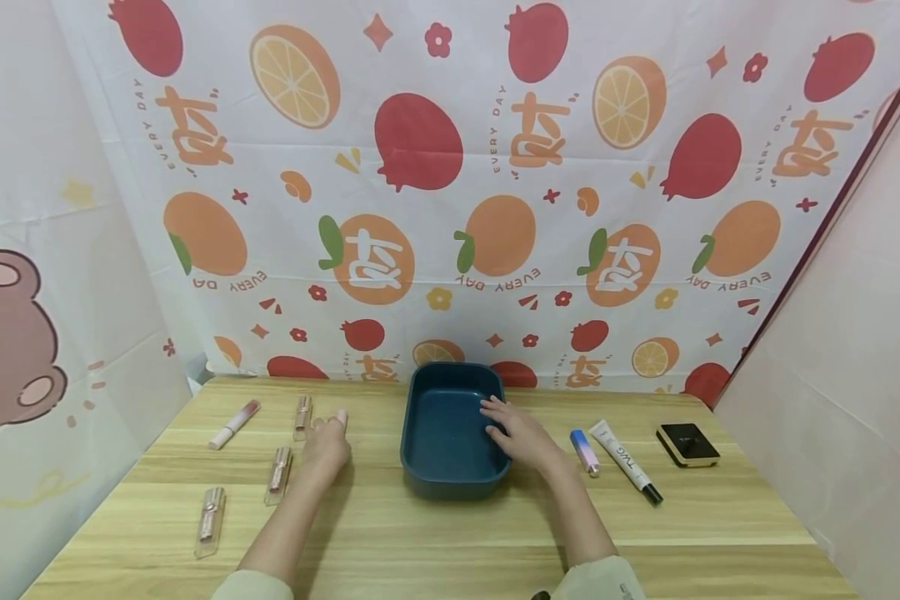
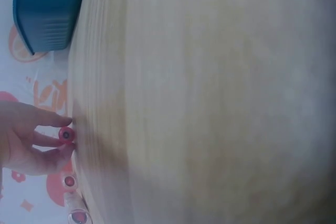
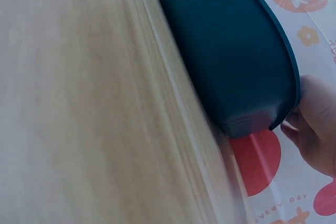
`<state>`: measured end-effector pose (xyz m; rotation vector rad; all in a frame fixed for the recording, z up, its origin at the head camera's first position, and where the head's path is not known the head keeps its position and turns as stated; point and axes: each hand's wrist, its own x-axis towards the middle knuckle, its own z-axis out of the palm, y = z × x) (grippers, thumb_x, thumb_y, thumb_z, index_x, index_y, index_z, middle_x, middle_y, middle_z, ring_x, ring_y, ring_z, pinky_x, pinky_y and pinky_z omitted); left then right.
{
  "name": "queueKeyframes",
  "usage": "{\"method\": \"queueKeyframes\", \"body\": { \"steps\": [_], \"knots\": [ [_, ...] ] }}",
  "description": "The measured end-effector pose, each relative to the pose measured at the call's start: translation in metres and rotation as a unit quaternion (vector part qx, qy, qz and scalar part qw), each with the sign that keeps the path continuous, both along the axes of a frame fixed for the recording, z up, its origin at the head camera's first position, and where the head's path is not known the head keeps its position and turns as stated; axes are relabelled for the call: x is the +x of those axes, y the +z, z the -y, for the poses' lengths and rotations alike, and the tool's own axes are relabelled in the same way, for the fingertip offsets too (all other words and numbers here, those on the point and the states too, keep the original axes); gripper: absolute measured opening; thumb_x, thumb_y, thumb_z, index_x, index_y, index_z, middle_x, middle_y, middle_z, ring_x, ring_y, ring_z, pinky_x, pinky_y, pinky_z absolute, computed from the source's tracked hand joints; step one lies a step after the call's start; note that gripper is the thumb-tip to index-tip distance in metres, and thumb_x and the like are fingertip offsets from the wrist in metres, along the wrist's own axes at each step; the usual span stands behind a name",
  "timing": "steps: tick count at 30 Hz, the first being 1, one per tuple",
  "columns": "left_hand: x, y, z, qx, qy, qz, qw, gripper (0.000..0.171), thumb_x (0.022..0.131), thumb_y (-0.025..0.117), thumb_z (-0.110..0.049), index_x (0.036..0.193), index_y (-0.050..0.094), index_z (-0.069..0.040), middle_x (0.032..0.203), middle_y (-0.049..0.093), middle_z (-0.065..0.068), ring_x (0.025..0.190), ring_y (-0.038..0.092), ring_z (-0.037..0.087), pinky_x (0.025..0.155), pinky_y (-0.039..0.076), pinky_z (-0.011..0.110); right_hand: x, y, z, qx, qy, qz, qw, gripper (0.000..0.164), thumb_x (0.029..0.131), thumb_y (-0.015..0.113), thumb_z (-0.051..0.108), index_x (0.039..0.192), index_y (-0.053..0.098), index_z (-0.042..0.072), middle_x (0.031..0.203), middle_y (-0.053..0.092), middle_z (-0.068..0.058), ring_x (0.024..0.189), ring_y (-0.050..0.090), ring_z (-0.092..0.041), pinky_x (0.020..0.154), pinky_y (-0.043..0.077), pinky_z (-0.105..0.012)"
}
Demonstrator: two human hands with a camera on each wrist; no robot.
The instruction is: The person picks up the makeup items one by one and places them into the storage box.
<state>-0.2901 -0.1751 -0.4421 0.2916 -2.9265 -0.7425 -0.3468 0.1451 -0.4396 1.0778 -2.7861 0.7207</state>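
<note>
Only left wrist shows the tube's red end (image 2: 66, 135).

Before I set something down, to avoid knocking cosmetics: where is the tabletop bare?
Bare tabletop lies in front of the teal bin, between the forearms, and in front of the white tube and black compact. It's crowded around the left hand, among the clear-cased tubes.
</note>
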Motion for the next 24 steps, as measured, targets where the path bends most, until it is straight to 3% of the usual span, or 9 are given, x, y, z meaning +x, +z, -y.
{"method": "queueKeyframes", "body": {
  "steps": [8, 16, 24],
  "knots": [
    [-0.0014, 0.0001, -0.0002, 0.0, 0.003, 0.003, 1.0, 0.03, 0.077, 0.052, 0.01, 0.103, 0.049, 0.022, 0.094, 0.044, 0.037, 0.096, 0.044, 0.05, 0.069, 0.049, 0.051, 0.0022, 0.0001, 0.001, 0.039, -0.008, 0.015, 0.999, 0.051, 0.095, 0.049, 0.03, 0.136, 0.042, 0.001, 0.145, 0.031, -0.012, 0.135, 0.02, -0.026, 0.104, 0.023, -0.049],
    [-0.002, 0.0012, -0.0012, -0.011, -0.005, 0.007, 0.9999, 0.024, 0.078, 0.053, 0.009, 0.098, 0.049, 0.02, 0.092, 0.046, 0.035, 0.092, 0.046, 0.05, 0.061, 0.051, 0.046, 0.0038, 0.0004, 0.0014, 0.035, -0.017, 0.023, 0.999, 0.07, 0.09, 0.049, 0.051, 0.139, 0.038, 0.003, 0.147, 0.029, -0.009, 0.136, 0.017, -0.023, 0.104, 0.024, -0.049],
    [-0.0031, 0.0019, -0.0015, -0.022, -0.005, 0.016, 0.9996, 0.03, 0.076, 0.056, 0.006, 0.101, 0.049, 0.02, 0.089, 0.047, 0.032, 0.081, 0.051, 0.043, 0.058, 0.05, 0.045, 0.0023, -0.0007, 0.0013, 0.039, -0.023, 0.026, 0.999, 0.073, 0.088, 0.048, 0.054, 0.14, 0.037, 0.004, 0.147, 0.027, -0.007, 0.136, 0.017, -0.023, 0.104, 0.024, -0.05]
  ]
}}
